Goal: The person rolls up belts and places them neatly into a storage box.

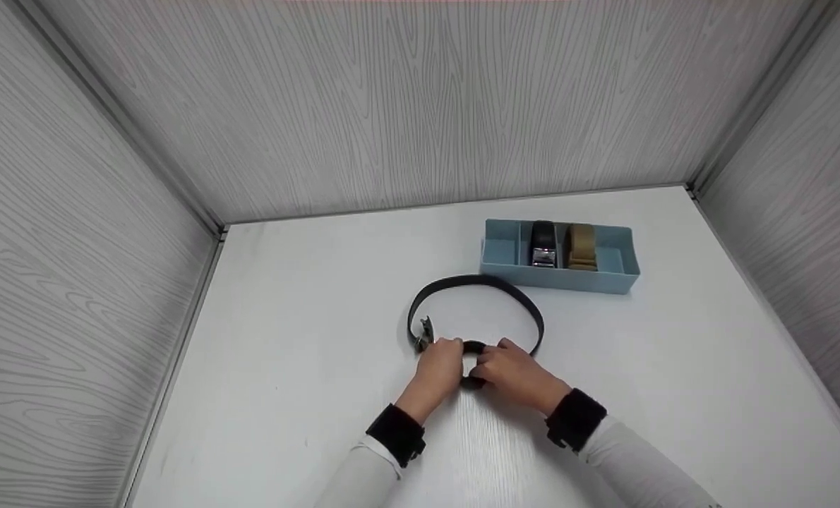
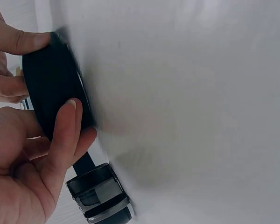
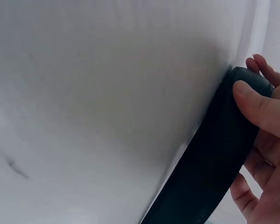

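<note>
A black belt (image 1: pixel 476 280) stands on its edge on the white table, one end curled into a small coil and the rest bowed out in a wide loop. My left hand (image 1: pixel 440 363) grips the coil's left side. Opposite it, my right hand (image 1: pixel 510 370) pinches the right side between thumb and fingers. In the left wrist view both hands meet on the dark strap (image 2: pixel 53 86), with the metal buckle (image 2: pixel 100 196) just below the left hand. The right wrist view shows the right thumb (image 3: pixel 256 105) pressed on the strap's face.
Behind the loop, to the right, sits a light blue divided tray (image 1: pixel 561 279). It holds a rolled black belt (image 1: pixel 543 243) with a shiny buckle and a rolled tan belt (image 1: pixel 581 245) in separate compartments. Wood-grain panels (image 1: pixel 420 106) enclose the table at the back and sides.
</note>
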`<state>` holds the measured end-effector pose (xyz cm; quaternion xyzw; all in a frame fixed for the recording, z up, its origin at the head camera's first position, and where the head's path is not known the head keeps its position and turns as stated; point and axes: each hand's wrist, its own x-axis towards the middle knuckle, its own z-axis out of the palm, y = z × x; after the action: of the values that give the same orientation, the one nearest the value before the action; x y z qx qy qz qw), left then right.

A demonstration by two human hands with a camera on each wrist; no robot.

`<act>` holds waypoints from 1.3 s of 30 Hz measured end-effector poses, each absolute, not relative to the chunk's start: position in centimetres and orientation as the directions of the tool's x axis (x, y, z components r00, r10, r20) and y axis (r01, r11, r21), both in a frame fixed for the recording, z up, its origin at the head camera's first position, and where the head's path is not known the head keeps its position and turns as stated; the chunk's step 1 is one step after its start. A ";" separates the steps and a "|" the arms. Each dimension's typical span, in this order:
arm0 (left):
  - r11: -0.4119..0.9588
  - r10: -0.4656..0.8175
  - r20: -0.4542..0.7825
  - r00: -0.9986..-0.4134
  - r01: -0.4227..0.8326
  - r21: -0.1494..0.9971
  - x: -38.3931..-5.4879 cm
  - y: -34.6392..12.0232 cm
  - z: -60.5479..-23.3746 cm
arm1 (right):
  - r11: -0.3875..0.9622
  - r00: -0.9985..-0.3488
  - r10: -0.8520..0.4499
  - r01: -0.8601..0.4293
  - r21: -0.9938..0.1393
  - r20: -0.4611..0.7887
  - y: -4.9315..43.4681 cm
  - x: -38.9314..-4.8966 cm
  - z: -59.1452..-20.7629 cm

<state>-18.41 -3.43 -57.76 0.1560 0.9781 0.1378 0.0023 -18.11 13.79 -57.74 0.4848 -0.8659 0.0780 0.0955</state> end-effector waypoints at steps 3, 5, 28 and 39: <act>0.912 0.332 0.036 -0.943 0.330 0.241 -18.5 -3.6 -57.5 | 0.501 -0.504 -0.838 -0.862 -0.073 0.208 14.0 -18.2 -57.2; 0.912 0.347 0.031 -0.937 0.345 0.223 -18.7 -3.8 -57.4 | 0.491 -0.500 -0.843 -0.866 -0.093 0.201 14.3 -18.4 -56.8; 0.913 0.360 0.041 -0.932 0.361 0.189 -19.0 -4.4 -58.0 | 0.466 -0.452 -0.852 -0.885 -0.009 0.265 13.8 -18.8 -57.2; 0.853 0.510 0.132 -0.850 0.520 0.056 -19.9 -5.3 -58.2 | 0.431 -0.448 -0.857 -0.894 -0.119 0.257 14.8 -19.8 -56.6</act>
<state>-19.90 -5.31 -58.16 0.2678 0.9608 0.0447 -0.0561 -19.80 14.80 -56.65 0.5196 -0.8423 0.1195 0.0788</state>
